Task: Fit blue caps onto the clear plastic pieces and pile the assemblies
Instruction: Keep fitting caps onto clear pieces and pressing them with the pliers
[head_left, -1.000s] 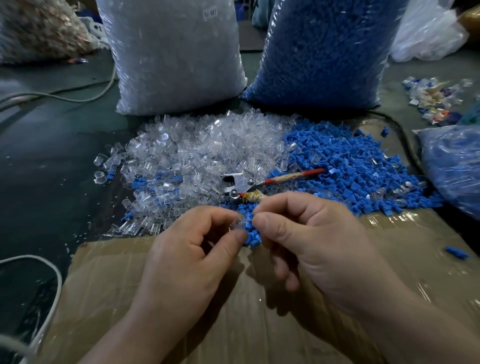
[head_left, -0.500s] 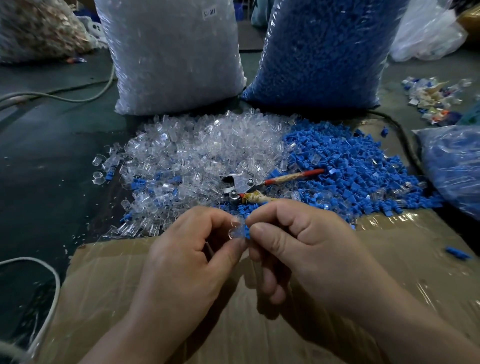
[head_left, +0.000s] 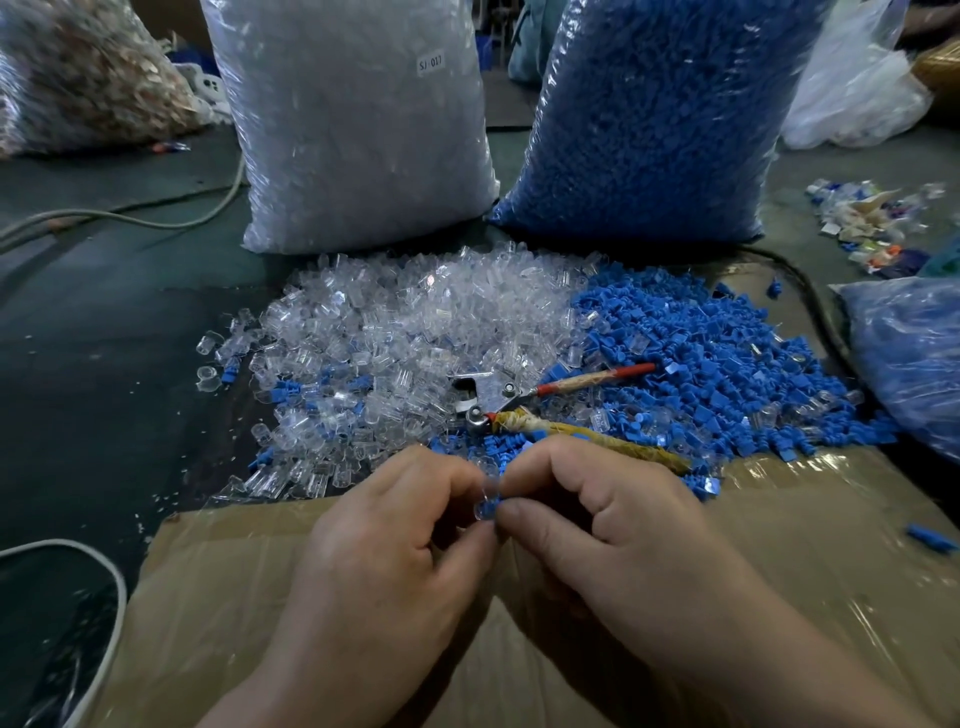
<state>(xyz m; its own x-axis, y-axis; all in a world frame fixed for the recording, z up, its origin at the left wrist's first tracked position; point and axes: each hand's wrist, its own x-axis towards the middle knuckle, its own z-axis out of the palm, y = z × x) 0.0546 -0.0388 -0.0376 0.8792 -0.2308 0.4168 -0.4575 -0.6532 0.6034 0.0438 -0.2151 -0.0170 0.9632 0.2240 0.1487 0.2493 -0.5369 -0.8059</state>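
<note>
Capping is the step in hand: your left hand (head_left: 395, 545) pinches a small clear plastic piece (head_left: 482, 513) between thumb and forefinger, and your right hand (head_left: 613, 535) pinches a small blue plastic cap (head_left: 498, 501) against it. The pair is held just above the far edge of the taped brown cardboard sheet (head_left: 779, 545). Its long axis seems to run left to right between your fingertips, with the clear end toward the left hand and the blue end toward the right. Your fingers hide most of it, so how far the cap is seated cannot be told. The next move, as I judge it, is to press the two straight together along that axis until the cap sits home and then drop the assembly on a pile. After that, reach for the loose heap of clear pieces (head_left: 395, 332) and the heap of blue caps (head_left: 701, 353) on the desk beyond.
</note>
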